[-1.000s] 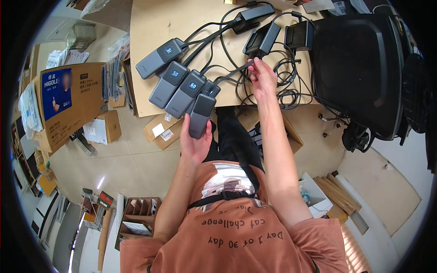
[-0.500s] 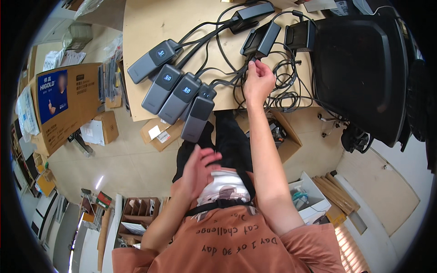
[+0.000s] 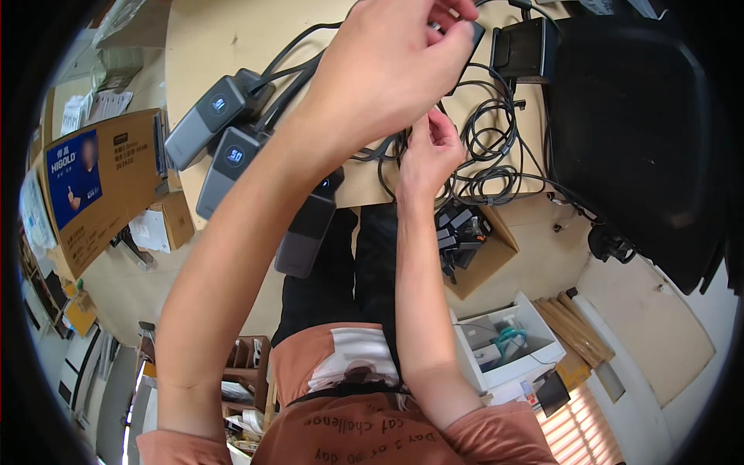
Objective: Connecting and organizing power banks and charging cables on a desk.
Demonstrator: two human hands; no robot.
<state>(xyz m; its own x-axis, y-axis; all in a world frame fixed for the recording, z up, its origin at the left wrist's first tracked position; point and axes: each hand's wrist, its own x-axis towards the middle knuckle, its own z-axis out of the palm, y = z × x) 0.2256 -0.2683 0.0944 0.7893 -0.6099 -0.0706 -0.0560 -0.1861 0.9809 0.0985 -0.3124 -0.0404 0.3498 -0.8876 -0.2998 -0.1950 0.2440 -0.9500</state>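
Observation:
My left hand reaches across the table with its fingers closed on a black block-shaped device, mostly hidden behind the hand. Just below it, my right hand pinches thumb and forefinger at the device's lower end, where a black cable runs; the plug itself is hidden. Left of the hands, grey power banks with lit displays lie at the table edge: one farthest left, another nearer, and a third jutting over the edge. My left forearm covers part of them. Black cables lead away from them.
A second black block-shaped device stands right of my hands, above coiled black cables. A black chair crowds the table's right side. Below the table edge is an open carton of small black parts. A large cardboard box stands left.
My left hand has risen from in front of my body to the black device and closed on it. My right hand stays at the device's lower end. The view has shifted slightly.

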